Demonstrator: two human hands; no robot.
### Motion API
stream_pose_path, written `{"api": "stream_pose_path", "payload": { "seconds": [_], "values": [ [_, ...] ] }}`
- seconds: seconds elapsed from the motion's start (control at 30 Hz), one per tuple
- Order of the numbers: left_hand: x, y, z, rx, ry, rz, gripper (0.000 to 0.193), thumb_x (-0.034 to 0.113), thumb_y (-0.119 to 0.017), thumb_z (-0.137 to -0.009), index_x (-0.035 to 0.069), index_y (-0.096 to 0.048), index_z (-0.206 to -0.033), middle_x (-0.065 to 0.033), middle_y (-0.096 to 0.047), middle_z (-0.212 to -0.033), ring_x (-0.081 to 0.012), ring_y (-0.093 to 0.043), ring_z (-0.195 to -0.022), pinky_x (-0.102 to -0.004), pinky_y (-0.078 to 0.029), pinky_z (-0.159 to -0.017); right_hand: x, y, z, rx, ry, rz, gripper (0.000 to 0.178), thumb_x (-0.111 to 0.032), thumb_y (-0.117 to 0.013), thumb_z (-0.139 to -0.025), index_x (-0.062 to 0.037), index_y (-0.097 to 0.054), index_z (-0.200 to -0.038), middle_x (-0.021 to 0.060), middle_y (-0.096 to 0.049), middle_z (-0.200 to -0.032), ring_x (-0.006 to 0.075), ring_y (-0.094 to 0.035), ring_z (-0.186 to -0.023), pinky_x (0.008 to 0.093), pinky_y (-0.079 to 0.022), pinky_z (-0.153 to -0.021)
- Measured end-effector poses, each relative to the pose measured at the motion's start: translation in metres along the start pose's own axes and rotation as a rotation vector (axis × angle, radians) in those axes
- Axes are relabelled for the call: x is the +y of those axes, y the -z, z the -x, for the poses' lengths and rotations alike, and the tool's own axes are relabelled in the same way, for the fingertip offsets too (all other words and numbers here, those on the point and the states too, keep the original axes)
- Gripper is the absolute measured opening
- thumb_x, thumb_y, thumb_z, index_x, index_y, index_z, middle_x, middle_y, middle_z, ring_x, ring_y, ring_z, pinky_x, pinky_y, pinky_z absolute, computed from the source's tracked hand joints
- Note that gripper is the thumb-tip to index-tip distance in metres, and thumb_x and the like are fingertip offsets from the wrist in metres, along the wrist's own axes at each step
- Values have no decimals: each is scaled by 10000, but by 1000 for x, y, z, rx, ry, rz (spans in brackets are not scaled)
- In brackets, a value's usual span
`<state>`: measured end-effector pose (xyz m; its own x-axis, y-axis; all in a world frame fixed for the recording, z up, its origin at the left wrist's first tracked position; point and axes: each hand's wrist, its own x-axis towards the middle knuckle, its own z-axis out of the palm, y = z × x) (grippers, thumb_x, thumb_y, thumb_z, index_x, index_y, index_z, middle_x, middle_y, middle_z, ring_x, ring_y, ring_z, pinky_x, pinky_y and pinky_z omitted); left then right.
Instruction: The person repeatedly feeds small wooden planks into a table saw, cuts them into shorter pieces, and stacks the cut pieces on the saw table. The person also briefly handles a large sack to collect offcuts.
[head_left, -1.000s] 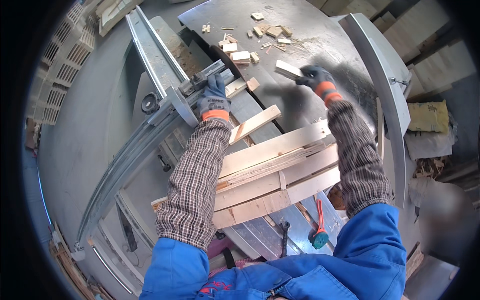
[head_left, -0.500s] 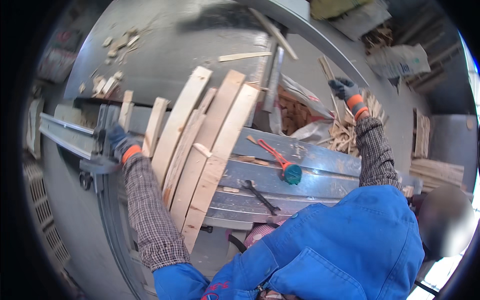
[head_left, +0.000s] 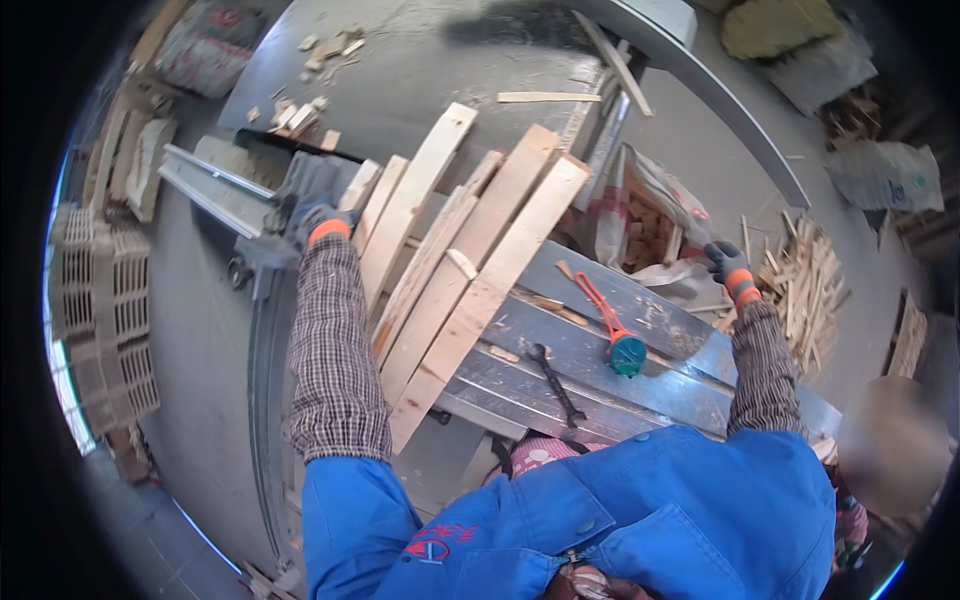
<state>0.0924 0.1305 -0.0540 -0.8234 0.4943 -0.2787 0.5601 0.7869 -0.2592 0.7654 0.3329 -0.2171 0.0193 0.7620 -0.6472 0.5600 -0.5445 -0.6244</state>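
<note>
A grey metal table (head_left: 600, 370) carried rough pale planks (head_left: 470, 270) at centre frame. The left hand (head_left: 318, 222), gloved, gripped a steel rail (head_left: 215, 190) upper left; the right hand (head_left: 724, 262) hung loosely curled, holding nothing, by a sack of wood scraps (head_left: 645, 225).

We see both arms spread wide apart, each in a checked sleeve over a blue overall. Our left hand (head_left: 318, 222), in a dark glove with an orange cuff, lies far forward with the arm nearly straight, fingers closed downward. Our right hand (head_left: 727, 262) (gloved alike) is stretched out to the side, elbow slightly bent, fingers curled and pointing away.
</note>
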Motion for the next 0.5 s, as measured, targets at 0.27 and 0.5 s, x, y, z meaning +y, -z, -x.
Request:
{"api": "stream_pose_path", "payload": {
  "seconds": [0.27, 0.5],
  "values": [
    [-58, -85, -30, 68, -233, 611, 650, 348, -790, -740, 15, -565, -1251, -210, -633, -1212, -359, -610, -1118, -416, -479, -944, -17, 7, 39, -72, 128, -183, 311, -279, -728, -857, -127, -661, -1120, -15, -674, -853, 81, -597, -605, 219, -434, -509],
    [-27, -73, -20, -260, -185, 414, 1052, 540, -856, -579, -26, -466, -1375, -234, -519, -1375, -350, -519, -1263, -396, -430, -1043, -6, -1, 85, -163, 107, -301, 269, -232, -711, -877, -99, -655, -1105, -3, -667, -846, 84, -605, -613, 210, -428, -497]
  ]
}}
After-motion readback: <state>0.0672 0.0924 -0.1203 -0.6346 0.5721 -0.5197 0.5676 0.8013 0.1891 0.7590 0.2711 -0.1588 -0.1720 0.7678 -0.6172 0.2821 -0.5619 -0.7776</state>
